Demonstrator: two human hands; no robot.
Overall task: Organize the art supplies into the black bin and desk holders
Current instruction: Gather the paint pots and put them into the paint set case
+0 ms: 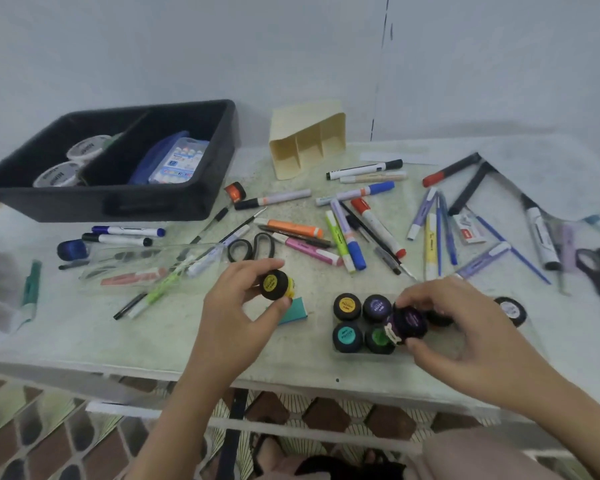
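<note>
The left hand point(238, 315), at the frame's centre with its forearm rising from the bottom edge, pinches a small round yellow paint pot with a black lid point(276, 285) between thumb and fingertips. The right hand point(465, 327), right of centre with its forearm entering from the lower right corner, curls thumb and fingers round a small round purple paint pot with a black lid point(410, 322).

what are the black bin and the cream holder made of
The black bin looks like matte moulded plastic: rounded corners, a handle recess in its front wall. The cream holder is probably plastic too: smooth, faint sheen, thin dividers that seem moulded in.
</note>
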